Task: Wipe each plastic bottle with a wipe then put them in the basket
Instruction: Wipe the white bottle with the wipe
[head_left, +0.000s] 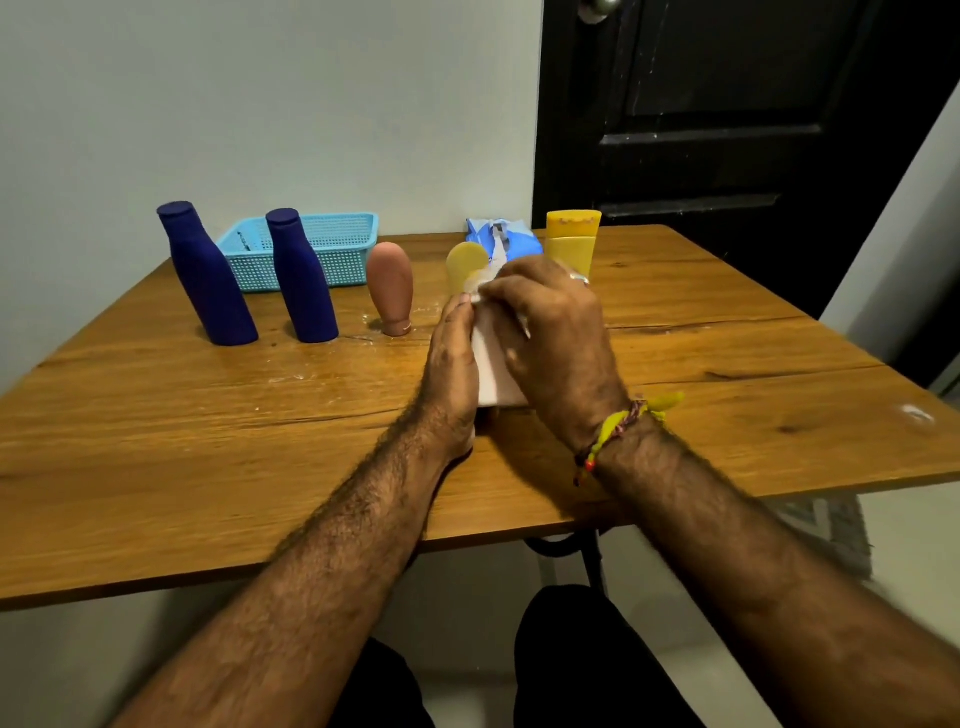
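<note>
My left hand (451, 364) grips a white plastic bottle (493, 369) at the table's middle. Over the bottle's top my right hand (550, 332) presses a white wipe (480, 283), fingers curled round it. Two dark blue bottles (208, 275) (302, 278) stand at the left. A brown bottle (390, 288) stands upside down on its cap beside them. A yellow bottle (466, 267) is partly hidden behind my hands. Another yellow bottle (571, 241) stands at the back right. The light blue mesh basket (343, 234) sits at the back, with no bottle in it.
A blue wipes pack (501, 241) lies behind my hands, between the two yellow bottles. The wooden table (208, 441) meets a pale wall at the back. A black door (727, 114) stands behind the right side. My dark trousers show below the table's front edge.
</note>
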